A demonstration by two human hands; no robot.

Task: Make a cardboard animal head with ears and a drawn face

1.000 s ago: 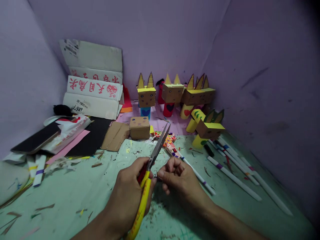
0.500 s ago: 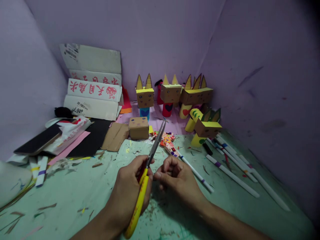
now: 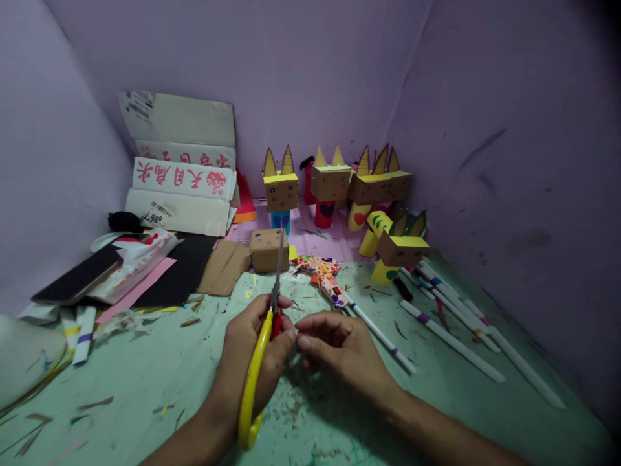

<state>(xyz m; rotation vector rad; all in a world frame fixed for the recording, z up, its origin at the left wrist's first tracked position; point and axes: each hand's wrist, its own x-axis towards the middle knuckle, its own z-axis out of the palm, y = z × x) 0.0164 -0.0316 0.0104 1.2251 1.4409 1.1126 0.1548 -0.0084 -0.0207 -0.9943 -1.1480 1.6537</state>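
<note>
Here are the scissors [image 3: 262,343], up above the green tabletop [image 3: 160,378] in the left hand [image 3: 237,343], blades all but together, so I'd judge no cut is under way. Handles sit back by the wrist, tip aims away toward the purple wall [image 3: 301,71], the long axis running nearly straight ahead with the point a shade right of the handles. Left fingers are wrapped firmly round them, thumb reaching across toward the right hand [image 3: 347,349], which is half curled, forefinger and thumb slightly apart; whether it pinches some tiny scrap, or touches the left thumb, I can't tell. Just beyond the tip sits a cardboard box [image 3: 266,252] with dots drawn on top, no ears, no body, and that one looks well short of finished. Behind it, the blue-bodied figure [image 3: 280,193] and red-bodied figure [image 3: 330,184] stand eared and faced, complete by my reading. Floral paper [image 3: 324,272] lies right of the box, white paper tubes [image 3: 453,343] farther right, and a flattened carton [image 3: 182,178] leans back left.
</note>
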